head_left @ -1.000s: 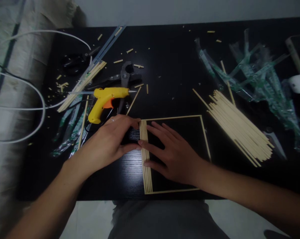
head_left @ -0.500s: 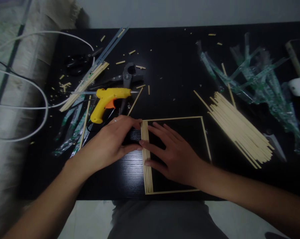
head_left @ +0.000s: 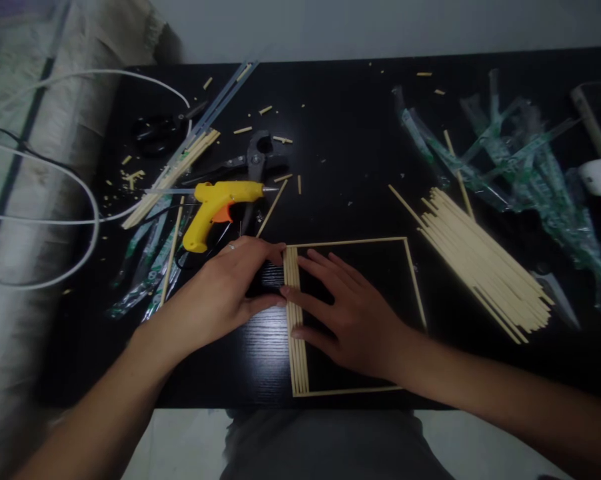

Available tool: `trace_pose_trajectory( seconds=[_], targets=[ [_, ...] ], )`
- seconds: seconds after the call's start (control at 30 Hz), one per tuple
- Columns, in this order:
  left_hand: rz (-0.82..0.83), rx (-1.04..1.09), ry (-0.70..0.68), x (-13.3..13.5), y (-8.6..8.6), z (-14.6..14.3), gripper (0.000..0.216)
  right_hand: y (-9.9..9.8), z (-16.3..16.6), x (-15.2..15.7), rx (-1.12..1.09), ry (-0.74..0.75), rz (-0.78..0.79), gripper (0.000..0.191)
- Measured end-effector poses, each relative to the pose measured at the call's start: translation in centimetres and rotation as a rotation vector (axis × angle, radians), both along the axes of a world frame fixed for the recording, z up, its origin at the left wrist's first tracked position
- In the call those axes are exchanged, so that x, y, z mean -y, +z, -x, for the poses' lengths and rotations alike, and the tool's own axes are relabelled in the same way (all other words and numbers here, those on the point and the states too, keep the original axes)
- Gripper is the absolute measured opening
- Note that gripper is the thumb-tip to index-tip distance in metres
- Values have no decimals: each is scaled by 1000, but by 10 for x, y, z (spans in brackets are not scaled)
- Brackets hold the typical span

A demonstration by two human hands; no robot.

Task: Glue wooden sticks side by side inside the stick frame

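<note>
A square frame of thin wooden sticks [head_left: 414,280] lies flat on the black table [head_left: 345,153]. Along its left side sits a row of several sticks [head_left: 296,353] laid side by side. My left hand [head_left: 225,293] rests outside that row, thumb and fingertips pressed against its left edge. Inside the frame, my right hand [head_left: 353,313] lies flat with fingers stretched out, their tips touching the row from the right. Neither hand grips anything.
A yellow glue gun [head_left: 218,203] lies just beyond my left hand, with pliers [head_left: 255,157], scissors [head_left: 153,127] and stick offcuts behind it. A pile of loose sticks [head_left: 485,267] is at the right, among green-printed plastic wrappers [head_left: 525,167]. White cable [head_left: 80,200] loops at left.
Both hands stay on the stick row; only the view has shifted slightly, so everything sits a little lower in the picture.
</note>
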State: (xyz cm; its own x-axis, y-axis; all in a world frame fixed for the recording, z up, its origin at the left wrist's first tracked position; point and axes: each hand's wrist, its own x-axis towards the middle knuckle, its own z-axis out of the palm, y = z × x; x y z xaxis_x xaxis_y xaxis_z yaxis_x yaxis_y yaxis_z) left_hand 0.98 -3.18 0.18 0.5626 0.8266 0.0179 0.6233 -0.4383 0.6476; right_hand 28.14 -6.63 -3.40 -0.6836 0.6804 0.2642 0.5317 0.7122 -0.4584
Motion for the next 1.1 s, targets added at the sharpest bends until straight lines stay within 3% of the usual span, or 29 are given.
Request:
trace_pose_trajectory(
  seconds=[1.1],
  targets=[
    [6, -22, 9, 1, 1, -1, 41, 1, 1, 0, 11, 4, 21, 48]
  ],
)
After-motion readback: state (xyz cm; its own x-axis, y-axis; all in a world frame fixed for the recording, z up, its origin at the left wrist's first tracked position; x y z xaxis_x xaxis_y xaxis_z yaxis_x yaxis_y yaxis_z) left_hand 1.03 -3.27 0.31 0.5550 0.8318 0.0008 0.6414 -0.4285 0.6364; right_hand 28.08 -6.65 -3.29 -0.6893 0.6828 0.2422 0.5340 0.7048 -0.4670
